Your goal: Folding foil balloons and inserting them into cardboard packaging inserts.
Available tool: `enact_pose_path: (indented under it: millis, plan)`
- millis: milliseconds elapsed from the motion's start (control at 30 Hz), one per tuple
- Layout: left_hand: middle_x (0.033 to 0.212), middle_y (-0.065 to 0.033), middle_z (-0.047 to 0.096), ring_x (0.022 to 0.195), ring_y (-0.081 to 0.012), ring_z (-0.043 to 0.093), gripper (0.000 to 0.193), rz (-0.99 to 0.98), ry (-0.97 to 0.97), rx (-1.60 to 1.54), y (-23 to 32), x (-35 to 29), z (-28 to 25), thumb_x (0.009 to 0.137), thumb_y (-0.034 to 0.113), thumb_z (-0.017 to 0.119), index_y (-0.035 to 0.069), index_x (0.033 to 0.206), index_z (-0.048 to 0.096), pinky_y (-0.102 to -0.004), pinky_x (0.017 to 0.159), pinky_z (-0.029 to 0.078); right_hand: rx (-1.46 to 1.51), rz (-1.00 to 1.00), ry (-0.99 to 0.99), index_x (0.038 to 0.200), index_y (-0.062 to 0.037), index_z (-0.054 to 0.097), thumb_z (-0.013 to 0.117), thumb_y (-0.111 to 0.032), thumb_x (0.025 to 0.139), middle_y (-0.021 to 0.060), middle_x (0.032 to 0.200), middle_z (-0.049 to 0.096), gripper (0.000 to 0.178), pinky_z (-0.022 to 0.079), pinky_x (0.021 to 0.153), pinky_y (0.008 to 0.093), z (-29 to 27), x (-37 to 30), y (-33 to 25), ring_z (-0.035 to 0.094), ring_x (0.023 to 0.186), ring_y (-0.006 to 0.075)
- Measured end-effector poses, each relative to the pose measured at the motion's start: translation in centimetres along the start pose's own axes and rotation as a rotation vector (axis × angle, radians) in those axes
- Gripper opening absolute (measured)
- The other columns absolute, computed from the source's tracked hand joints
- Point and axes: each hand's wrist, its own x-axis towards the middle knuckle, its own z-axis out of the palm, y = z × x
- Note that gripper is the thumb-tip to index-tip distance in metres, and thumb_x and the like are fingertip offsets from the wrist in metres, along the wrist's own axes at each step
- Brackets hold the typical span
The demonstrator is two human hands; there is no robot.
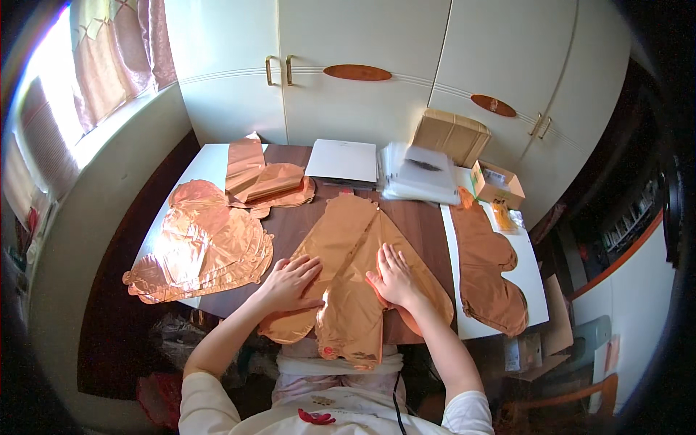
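Observation:
Spread flat over the middle of the table lies a copper-coloured foil balloon (351,290), deflated and partly folded, its lower end hanging past the near edge. My left hand (293,281) rests palm down on its left side, fingers stretched out. On its right side my right hand (393,275) presses flat with the fingers extended. Neither hand grips anything. To the left lies a shiny, crinkled foil balloon (206,243). At the right another flat, curvy foil balloon (489,268) lies on the white tabletop part.
Folded copper foil (264,177) lies at the far left. Along the back are a stack of white sheets (343,160), clear plastic bags (419,172), a cardboard box (451,136) and a small open box (496,183). White cabinets (362,36) stand behind the table.

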Motion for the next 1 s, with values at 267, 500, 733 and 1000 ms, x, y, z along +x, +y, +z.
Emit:
enact_pose_path:
  millis: [267,500,733,1000]
  plan:
    - [0.134,-0.0087,0.043,0.121,-0.0237,0.041,0.079,0.052,0.116,0.048,0.4,1.2,1.1,0.076,0.062,0.053,0.002,0.127,0.044,-0.0442,0.094,0.032,-0.018,0.042,-0.118,0.136,0.0098,0.02,0.035,-0.054,0.09,0.0291,0.143,0.017,0.08,0.013,0.11,0.045,-0.9,0.4,-0.2,0.015,0.135,0.0387]
    - [0.135,-0.0093,0.041,0.117,-0.0239,0.042,0.079,0.016,0.033,0.012,1.3,1.7,0.4,0.077,0.059,0.056,0.002,0.129,0.041,-0.0427,0.096,0.03,-0.041,0.075,-0.211,0.137,0.0095,0.016,0.035,-0.056,0.09,0.0284,0.145,0.011,0.084,0.011,0.111,0.0439,-1.6,0.7,-0.5,0.009,0.137,0.0372]
    - [0.136,-0.0076,0.041,0.116,-0.0249,0.042,0.077,0.012,0.055,0.035,1.5,2.1,0.8,0.078,0.059,0.054,0.004,0.13,0.041,-0.0432,0.095,0.03,-0.168,0.111,-0.236,0.138,0.0081,0.015,0.03,-0.059,0.089,0.0253,0.146,0.011,0.084,0.007,0.11,0.0484,-2.2,0.3,-1.4,0.008,0.137,0.0345]
    - [0.135,-0.0062,0.042,0.116,-0.0245,0.042,0.073,0.024,0.124,0.05,1.6,2.3,1.3,0.078,0.059,0.052,0.003,0.125,0.047,-0.0438,0.092,0.034,-0.169,0.037,-0.33,0.14,0.0046,0.012,0.022,-0.06,0.09,0.0203,0.148,0.008,0.082,0.003,0.111,0.0471,-2.4,-2.0,-3.0,0.004,0.139,0.0304]
